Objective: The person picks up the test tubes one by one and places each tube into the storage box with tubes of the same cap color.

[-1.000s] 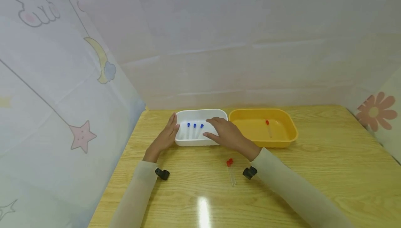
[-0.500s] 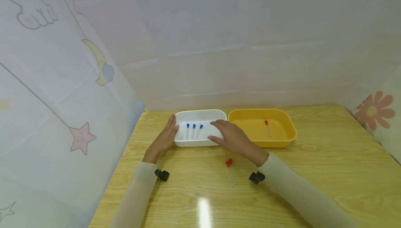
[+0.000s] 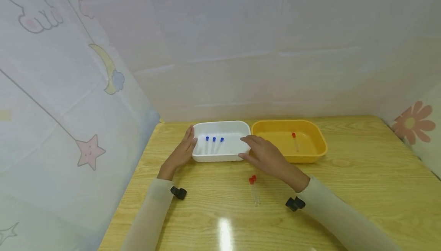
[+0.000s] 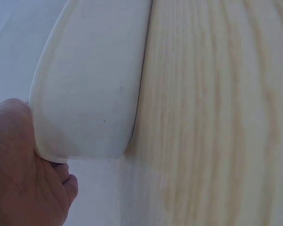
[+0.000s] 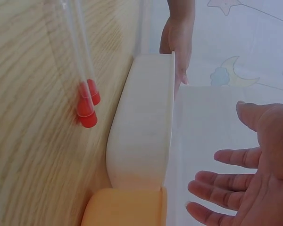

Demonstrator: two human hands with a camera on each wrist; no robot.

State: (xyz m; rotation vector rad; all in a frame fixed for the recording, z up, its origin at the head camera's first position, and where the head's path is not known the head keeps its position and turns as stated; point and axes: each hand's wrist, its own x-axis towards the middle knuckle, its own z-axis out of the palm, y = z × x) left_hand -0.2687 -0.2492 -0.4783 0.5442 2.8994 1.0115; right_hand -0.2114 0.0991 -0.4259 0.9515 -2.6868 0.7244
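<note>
My left hand (image 3: pixel 181 152) rests against the left end of the white tray (image 3: pixel 220 158), fingers straight along its outer wall. In the left wrist view, the thumb side of that hand (image 4: pixel 28 169) touches the tray's corner. Inside the white tray lie three clear tubes with blue caps (image 3: pixel 214 139). My right hand (image 3: pixel 267 158) hovers at the right end of the white tray, next to the yellow tray (image 3: pixel 310 158). Its fingers are spread and hold nothing, as the right wrist view shows (image 5: pixel 254 174). A red-capped tube (image 3: pixel 294 135) lies in the yellow tray.
Two clear tubes with red caps (image 3: pixel 253 179) lie side by side on the wooden table (image 3: pixel 206 205), in front of the trays. A pale wall sheet (image 3: pixel 220 71) stands behind the table, and another printed sheet borders its left side.
My right hand has drawn back to the right, from above the white tray's inside to its right end. The left hand stays at the tray's left end; the tubes lie as before.
</note>
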